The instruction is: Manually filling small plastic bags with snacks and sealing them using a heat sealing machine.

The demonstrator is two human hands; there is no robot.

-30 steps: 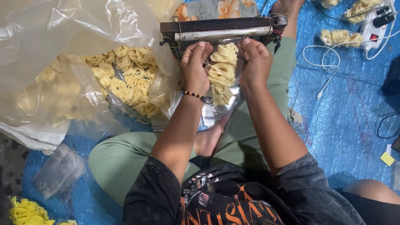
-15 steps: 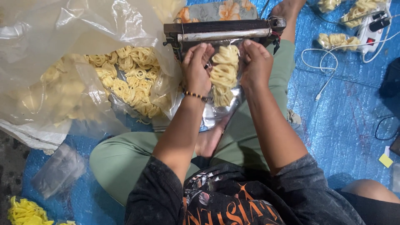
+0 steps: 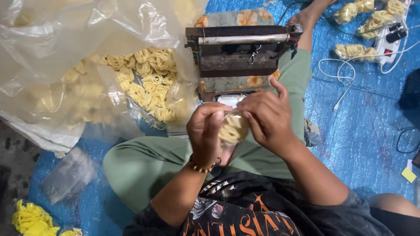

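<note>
Both hands, left hand [image 3: 205,131] and right hand [image 3: 267,118], pinch the small snack packet [image 3: 232,128] between closed fingers.

Heat sealer [image 3: 241,48] ahead of both hands, over knee. Big bag of snack coils [image 3: 87,74] left of sealer. Filled small packets [image 3: 367,19] and power strip [image 3: 391,37] far right, on floor tarp [image 3: 363,131]. Empty bags [image 3: 68,175] near left.
</note>
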